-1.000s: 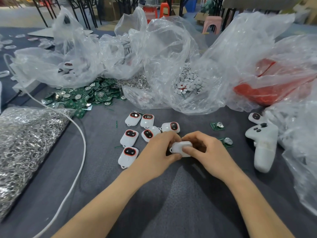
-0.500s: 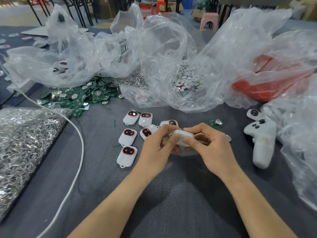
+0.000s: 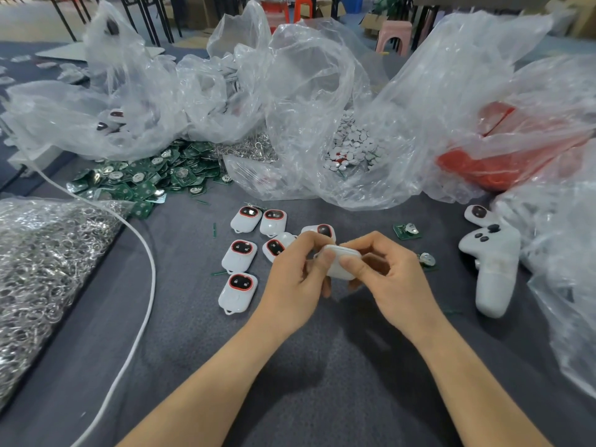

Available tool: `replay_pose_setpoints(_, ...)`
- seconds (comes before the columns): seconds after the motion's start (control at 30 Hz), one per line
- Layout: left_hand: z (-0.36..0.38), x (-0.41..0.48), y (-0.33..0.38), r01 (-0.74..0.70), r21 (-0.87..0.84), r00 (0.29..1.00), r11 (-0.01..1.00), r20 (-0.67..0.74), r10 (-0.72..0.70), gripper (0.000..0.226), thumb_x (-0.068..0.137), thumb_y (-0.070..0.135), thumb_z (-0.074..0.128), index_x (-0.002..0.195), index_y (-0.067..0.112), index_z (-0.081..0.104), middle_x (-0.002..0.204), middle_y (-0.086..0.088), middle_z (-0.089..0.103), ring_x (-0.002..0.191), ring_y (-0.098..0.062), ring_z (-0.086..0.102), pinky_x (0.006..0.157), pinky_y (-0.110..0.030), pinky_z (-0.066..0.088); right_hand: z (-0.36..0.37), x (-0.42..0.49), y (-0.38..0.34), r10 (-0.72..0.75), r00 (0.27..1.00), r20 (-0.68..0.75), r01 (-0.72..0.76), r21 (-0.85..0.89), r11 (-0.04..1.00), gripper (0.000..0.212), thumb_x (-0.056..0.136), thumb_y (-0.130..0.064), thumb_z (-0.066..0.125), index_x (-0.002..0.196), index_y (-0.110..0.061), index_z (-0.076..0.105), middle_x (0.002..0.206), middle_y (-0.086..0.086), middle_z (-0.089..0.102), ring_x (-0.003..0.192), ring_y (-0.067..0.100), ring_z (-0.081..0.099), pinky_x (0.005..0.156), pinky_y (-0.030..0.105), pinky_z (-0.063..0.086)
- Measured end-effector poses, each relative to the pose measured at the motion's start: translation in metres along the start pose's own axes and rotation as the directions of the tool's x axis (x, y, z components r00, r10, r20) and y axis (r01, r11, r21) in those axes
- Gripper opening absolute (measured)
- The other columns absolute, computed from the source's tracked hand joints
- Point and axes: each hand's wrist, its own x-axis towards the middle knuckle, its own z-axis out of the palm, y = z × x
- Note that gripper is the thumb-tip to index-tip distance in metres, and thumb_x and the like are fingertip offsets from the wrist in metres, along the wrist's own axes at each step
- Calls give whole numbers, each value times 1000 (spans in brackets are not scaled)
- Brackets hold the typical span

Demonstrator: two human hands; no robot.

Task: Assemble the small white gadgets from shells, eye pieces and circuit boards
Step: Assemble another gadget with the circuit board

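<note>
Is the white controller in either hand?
No, the controller lies on the table, while the left hand and right hand pinch a gadget.

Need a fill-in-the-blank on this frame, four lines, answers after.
1. The gadget pinched between the left hand and the right hand is coloured ____.
2. The heap of circuit boards is coloured ____.
3. The controller lies on the table on the person's ____ side.
4. The eye pieces of the finished gadgets lying on the table are ringed in ____.

Missing words: white; green; right; red.
</note>
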Motion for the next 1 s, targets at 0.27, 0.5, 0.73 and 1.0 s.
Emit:
replay_pose_setpoints(0.27, -1, -3, 4, 69, -109, 993, 992, 108, -57, 21, 101, 20, 42, 100, 5, 55, 68, -10, 62, 43, -19, 55, 49, -31, 46, -5, -2, -5, 37, 999, 21, -37, -27, 999, 21, 82, -30, 68, 76, -10, 61, 61, 3, 62, 51, 10, 56, 50, 18, 45)
replay_pose_setpoints(0.5, -2, -6, 0, 149, -168, 975, 974, 190, -117, 20, 103, 12, 34, 100, 2, 51, 58, -10, 59, 31, -16, 50, 38, -17, 35, 0, -5, -5, -43, 998, 52, 58, -321, 945, 44, 89, -46, 46, 54, -20, 47, 46, -4, 37, 46, 8, 33, 47, 30, 28)
replay_pose_setpoints(0.73, -3, -3, 8, 219, -276, 950, 936, 279, -140, 28, 91, 30, 46, 102, 4, 47, 54, -7, 57, 28, -12, 44, 34, -17, 33, 1, -2, -2, -28, 999, 15, 31, -261, 965, 44, 89, -46, 48, 53, -21, 49, 46, -8, 34, 47, 7, 31, 47, 30, 26)
replay_pose_setpoints(1.0, -1, -8, 11, 194, -340, 963, 920, 246, -112, 31, 93, 29, 45, 98, -1, 37, 54, -1, 56, 27, -9, 36, 31, -15, 27, 7, -4, 0, -5, 993, 118, 13, -67, 998, 40, 92, -42, 45, 58, -29, 61, 43, -4, 42, 42, 6, 33, 44, 15, 27)
